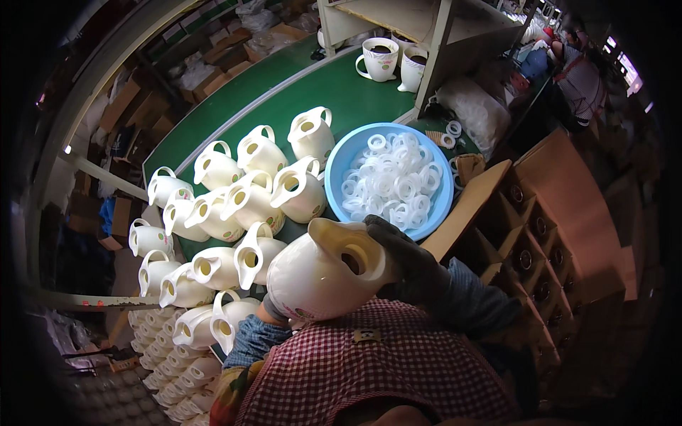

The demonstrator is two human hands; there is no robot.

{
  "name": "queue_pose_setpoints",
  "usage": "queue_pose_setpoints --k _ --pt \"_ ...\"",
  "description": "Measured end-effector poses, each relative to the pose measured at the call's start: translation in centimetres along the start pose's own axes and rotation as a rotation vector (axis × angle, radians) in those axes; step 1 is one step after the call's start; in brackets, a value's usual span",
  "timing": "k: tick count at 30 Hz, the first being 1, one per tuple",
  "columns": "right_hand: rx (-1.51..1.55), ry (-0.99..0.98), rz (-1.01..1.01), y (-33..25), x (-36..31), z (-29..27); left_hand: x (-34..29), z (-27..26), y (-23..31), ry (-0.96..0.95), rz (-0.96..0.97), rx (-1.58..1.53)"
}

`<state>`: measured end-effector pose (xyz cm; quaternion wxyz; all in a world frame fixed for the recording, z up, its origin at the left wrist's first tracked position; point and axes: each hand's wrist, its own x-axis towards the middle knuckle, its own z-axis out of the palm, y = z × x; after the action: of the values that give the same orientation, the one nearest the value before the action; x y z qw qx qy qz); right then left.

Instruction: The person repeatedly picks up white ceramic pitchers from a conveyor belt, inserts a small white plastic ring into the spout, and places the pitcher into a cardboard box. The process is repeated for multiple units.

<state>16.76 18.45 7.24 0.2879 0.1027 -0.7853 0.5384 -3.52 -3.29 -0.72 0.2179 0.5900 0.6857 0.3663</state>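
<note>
Head view: white jugs (309,202) crowd a green table (334,92) amid cardboard boxes (575,199).

A factory assembly workshop — matching white jugs (305,195) crowd the green bench (341,99) left of the gloved right fingers (386,233) — a divided carton (575,199) sits to their right.

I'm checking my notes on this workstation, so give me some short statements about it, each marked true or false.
1. The right hand wears a dark glove and touches the raised white pitcher. True.
2. A lid covers the raised white pitcher. False: its top opening is uncovered.
3. Translucent rings lie piled in a round basin. True.
4. The round basin is red. False: it is light blue.
5. A cardboard box with dividers stands to the right of the round basin. True.
</note>
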Motion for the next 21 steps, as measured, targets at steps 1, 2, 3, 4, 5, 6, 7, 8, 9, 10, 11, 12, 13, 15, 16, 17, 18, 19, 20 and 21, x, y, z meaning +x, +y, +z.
queue_pose_setpoints --k 1,2,3,4,5,6,7,8,9,10,11,12,13,15,16,17,18,19,20,21 --pt "0.010 -0.002 0.011 -0.1 0.1 -0.3 0.0 0.2 -0.1 0.001 -0.009 -0.010" --pt "0.020 -0.004 0.021 -0.2 0.1 -0.4 -0.1 0.2 -0.2 0.000 -0.010 -0.006" --pt "0.001 -0.013 0.011 0.1 0.0 -0.4 0.0 0.2 -0.3 0.001 -0.013 -0.005" --pt "-0.019 -0.021 0.001 0.4 -0.2 -0.4 0.1 0.2 -0.2 -0.001 -0.017 -0.006" --pt "-0.037 -0.030 -0.008 0.7 -0.4 -0.3 0.1 0.2 -0.1 -0.005 -0.020 -0.009" --pt "-0.045 -0.028 -0.013 0.5 -0.3 -0.4 0.1 0.3 -0.2 -0.007 -0.025 -0.015" --pt "-0.056 -0.027 -0.016 0.4 -0.2 -0.4 0.1 0.4 -0.2 -0.008 -0.026 -0.016" --pt "-0.067 -0.027 -0.019 0.4 -0.1 -0.4 0.1 0.5 -0.3 -0.007 -0.030 -0.012" --pt "-0.044 -0.029 -0.003 0.4 0.0 -0.5 0.1 0.4 -0.2 -0.005 -0.032 -0.013" --pt "-0.020 -0.032 0.013 0.5 0.0 -0.6 0.2 0.5 -0.2 -0.005 -0.031 -0.013" --pt "0.004 -0.034 0.028 0.5 0.0 -0.7 0.3 0.5 -0.2 -0.006 -0.034 -0.012" --pt "-0.001 -0.033 0.032 0.3 0.0 -0.8 0.3 0.5 -0.2 -0.008 -0.036 -0.012" --pt "-0.006 -0.031 0.036 0.0 -0.1 -1.0 0.3 0.6 -0.1 -0.010 -0.035 -0.015" --pt "-0.004 -0.055 0.020 -0.1 0.1 -1.0 -0.2 0.6 -0.2 0.003 -0.048 -0.020" --pt "-0.001 -0.068 0.006 -0.1 0.0 -1.1 -0.3 0.6 -0.2 0.005 -0.051 -0.026" --pt "0.002 -0.082 -0.009 0.0 0.0 -1.1 -0.4 0.7 -0.2 0.007 -0.057 -0.033" --pt "-0.004 -0.088 -0.015 -0.1 0.0 -1.0 -0.6 0.7 -0.2 0.013 -0.064 -0.042" --pt "-0.011 -0.094 -0.021 -0.2 0.0 -0.9 -0.8 0.7 -0.2 0.017 -0.072 -0.060" --pt "-0.018 -0.101 -0.026 -0.3 0.0 -0.8 -1.0 0.8 -0.2 0.025 -0.080 -0.075" --pt "-0.027 -0.099 -0.035 -0.3 0.0 -0.7 -1.1 0.8 -0.3 0.033 -0.094 -0.095"
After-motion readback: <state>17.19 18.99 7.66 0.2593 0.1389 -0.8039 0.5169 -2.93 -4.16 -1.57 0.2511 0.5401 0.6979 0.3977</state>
